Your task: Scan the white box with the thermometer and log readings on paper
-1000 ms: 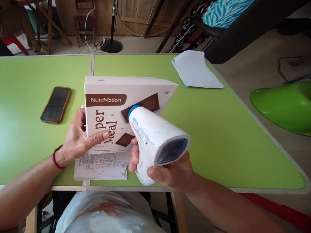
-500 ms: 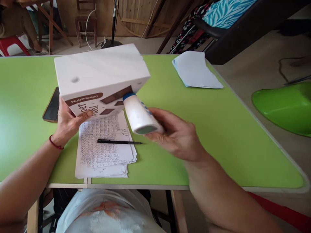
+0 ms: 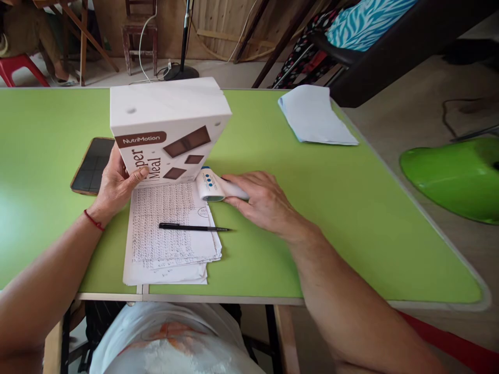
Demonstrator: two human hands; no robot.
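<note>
Head view: the left hand (image 3: 117,179) grips the box (image 3: 171,136) at the far end of the papers (image 3: 156,246); the right hand (image 3: 265,200) grasps the device (image 3: 211,186) beside it. Neither is put down yet; the pen (image 3: 189,227) lies untouched.

Smartphone (image 3: 88,172) lies flat on the bench (image 3: 351,223). Black pen (image 3: 191,227) lies across handwritten sheets (image 3: 161,246). Green chair (image 3: 452,179) stands beyond the right edge.

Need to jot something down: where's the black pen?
In the head view, the black pen lies across the written papers, left of centre, below the white box.
</note>
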